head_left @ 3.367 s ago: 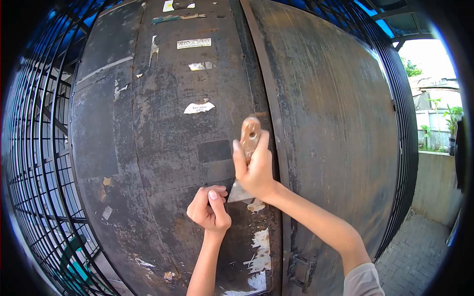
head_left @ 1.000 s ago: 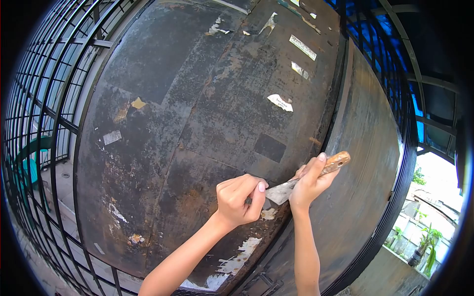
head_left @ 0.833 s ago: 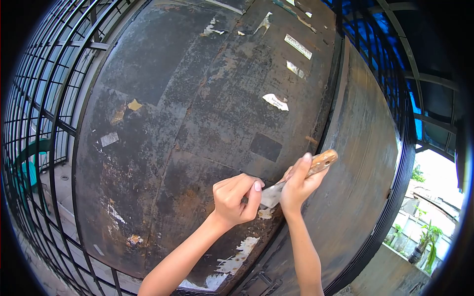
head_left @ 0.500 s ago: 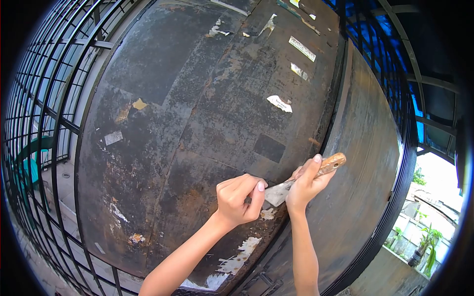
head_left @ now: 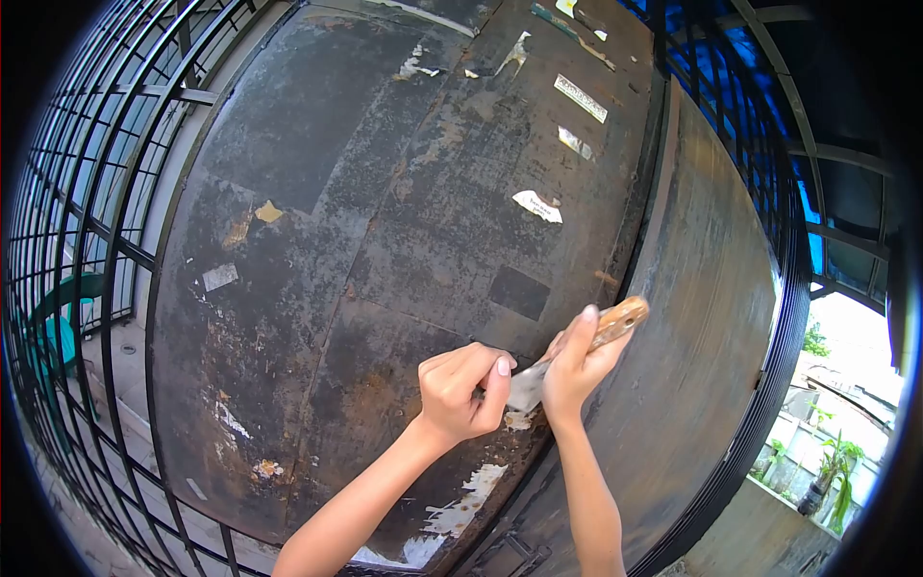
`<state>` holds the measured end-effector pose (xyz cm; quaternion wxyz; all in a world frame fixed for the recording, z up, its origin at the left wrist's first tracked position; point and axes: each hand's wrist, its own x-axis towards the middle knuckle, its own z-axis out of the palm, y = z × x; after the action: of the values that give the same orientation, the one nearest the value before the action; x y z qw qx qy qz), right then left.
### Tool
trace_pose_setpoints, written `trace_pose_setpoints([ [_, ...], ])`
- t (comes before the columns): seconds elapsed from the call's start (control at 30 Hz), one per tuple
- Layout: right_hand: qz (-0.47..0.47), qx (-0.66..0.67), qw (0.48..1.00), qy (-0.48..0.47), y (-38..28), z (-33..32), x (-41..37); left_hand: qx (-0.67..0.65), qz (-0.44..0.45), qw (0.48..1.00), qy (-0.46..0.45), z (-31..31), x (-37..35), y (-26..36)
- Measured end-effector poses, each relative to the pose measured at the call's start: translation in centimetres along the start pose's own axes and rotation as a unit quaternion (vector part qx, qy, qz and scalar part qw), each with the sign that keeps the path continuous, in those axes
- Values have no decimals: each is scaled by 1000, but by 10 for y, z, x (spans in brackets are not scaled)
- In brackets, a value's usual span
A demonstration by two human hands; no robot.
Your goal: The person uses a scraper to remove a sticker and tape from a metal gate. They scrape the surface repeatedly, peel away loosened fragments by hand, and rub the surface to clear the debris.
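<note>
My right hand (head_left: 575, 375) is wrapped around a scraper (head_left: 623, 319) with a worn wooden handle. The handle points up and to the right, while the flat metal blade points down and left towards my other hand. Close beside the blade, my left hand (head_left: 460, 389) is closed with the thumb against the curled fingers; whatever it may hold is hidden. Both hands are in front of a dark, rusty metal panel (head_left: 288, 144). A patch of white paper residue (head_left: 519, 420) lies just below the blade.
Torn paper and sticker remains, including a white label (head_left: 538, 206) and a printed strip (head_left: 581, 98), cling to the panel. A larger peeled white patch (head_left: 471, 500) is near its bottom. Black bars (head_left: 115, 231) stand left; another metal panel (head_left: 702, 288) adjoins right. A potted plant (head_left: 835, 476) is outside.
My right hand and the scraper have shifted left, closer to my left hand. My left hand has barely moved. The view has shifted slightly.
</note>
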<state>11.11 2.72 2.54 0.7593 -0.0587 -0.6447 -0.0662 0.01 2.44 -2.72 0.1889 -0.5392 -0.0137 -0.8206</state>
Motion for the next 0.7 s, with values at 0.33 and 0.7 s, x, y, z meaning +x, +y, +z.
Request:
trace_pose_setpoints([
  [0.33,27,-2,1000,9,-3,-1,10,-7,4,1000,5,-1,0,-1],
  [0.7,20,8,999,41,1,-9,8,-3,1,1000,-5,-2,0,0],
])
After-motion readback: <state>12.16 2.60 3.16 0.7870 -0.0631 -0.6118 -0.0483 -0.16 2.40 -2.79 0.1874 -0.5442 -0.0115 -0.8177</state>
